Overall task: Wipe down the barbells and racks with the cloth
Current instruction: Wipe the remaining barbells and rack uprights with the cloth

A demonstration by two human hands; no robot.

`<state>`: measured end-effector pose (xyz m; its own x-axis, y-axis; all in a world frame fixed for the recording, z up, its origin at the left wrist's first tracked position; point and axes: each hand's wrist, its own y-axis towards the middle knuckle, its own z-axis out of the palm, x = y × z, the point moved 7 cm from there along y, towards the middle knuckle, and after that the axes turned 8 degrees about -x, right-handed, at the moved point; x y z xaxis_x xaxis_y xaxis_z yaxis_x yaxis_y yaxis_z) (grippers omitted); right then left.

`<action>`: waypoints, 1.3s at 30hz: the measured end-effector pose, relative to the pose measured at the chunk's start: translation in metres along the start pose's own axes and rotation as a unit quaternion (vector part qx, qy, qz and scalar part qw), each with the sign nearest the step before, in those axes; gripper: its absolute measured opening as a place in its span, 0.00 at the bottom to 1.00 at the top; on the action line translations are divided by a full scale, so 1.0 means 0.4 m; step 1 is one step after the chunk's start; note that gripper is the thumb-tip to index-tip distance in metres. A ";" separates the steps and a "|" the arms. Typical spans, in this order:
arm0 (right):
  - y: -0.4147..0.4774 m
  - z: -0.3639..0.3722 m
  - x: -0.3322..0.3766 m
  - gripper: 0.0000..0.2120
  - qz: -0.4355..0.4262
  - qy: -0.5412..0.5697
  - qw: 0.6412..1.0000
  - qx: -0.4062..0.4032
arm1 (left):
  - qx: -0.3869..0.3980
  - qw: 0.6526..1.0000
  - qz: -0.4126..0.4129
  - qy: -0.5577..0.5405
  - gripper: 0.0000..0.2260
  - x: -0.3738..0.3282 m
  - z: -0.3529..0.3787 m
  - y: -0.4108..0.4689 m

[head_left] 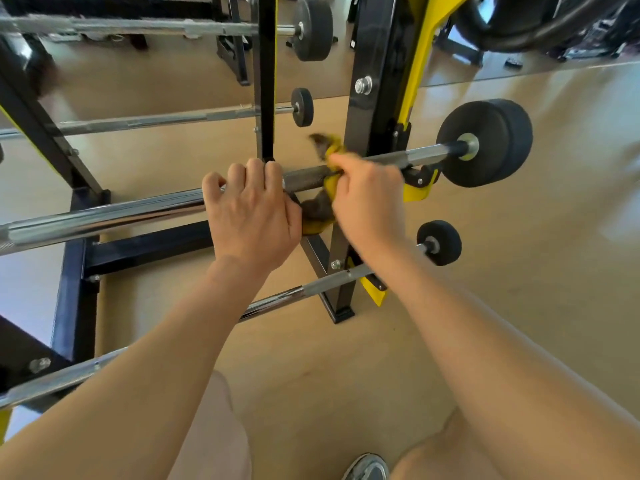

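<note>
From the head camera, my left hand (pixel 249 216) has its fingers curled over the barbell (pixel 104 216), gripping it. Just to its right, my right hand (pixel 367 199) clutches the yellow cloth (pixel 329 187), which wraps round the knurled bar beside the rack (pixel 367 116) upright. The bar rests in the rack's hook, with the plate (pixel 485 143) outside it.

The barbell (pixel 104 211) is running bare to the left of the left hand (pixel 252 216), which is gripping it. To the right, the right hand (pixel 367 202), clutching the cloth (pixel 330 188), is crowding the black rack upright (pixel 367 98). The yellow hook (pixel 420 181) and weight plates (pixel 485 143) are closing that end. A lower barbell (pixel 277 301) is crossing beneath, nearer. Floor (pixel 519 254) is lying open on the right.
</note>
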<state>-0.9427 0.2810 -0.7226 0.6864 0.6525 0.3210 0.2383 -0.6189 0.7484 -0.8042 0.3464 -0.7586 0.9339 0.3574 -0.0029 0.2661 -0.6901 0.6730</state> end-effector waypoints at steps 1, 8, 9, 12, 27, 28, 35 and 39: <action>0.022 -0.008 -0.047 0.13 0.017 -0.039 0.999 -0.002 | 0.000 1.000 0.002 -0.001 0.14 0.001 0.001 -0.001; 0.015 0.018 -0.002 0.08 0.027 -0.088 0.996 -0.002 | -0.009 1.000 -0.008 -0.004 0.12 -0.003 -0.001 -0.002; 0.009 0.025 0.012 0.09 -0.002 -0.079 0.997 0.001 | -0.008 1.000 -0.009 -0.005 0.12 -0.002 0.000 -0.003; 0.042 0.012 -0.087 0.15 0.015 -0.149 0.989 0.004 | -0.009 1.000 -0.002 -0.003 0.12 -0.001 0.001 -0.005; -0.050 0.011 0.077 0.17 0.009 0.101 0.995 -0.017 | -0.005 1.000 -0.014 -0.015 0.12 -0.002 -0.013 -0.001; -0.046 0.011 0.063 0.16 -0.030 0.085 0.996 -0.014 | -0.003 1.000 -0.010 -0.015 0.12 -0.001 -0.012 -0.003; -0.013 -0.047 -0.144 0.17 0.176 -0.023 0.978 -0.111 | -0.003 1.000 -0.012 -0.016 0.11 0.002 -0.012 -0.001; -0.077 -0.031 -0.114 0.16 0.409 0.156 0.890 -0.130 | -0.007 1.000 -0.013 -0.026 0.11 0.004 -0.008 0.000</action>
<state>-0.9897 0.2757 -0.7530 0.3243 0.1452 0.9348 -0.4475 -0.8471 0.2868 -0.8037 0.3489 -0.7565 0.9383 0.3408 -0.0592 0.2873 -0.6727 0.6818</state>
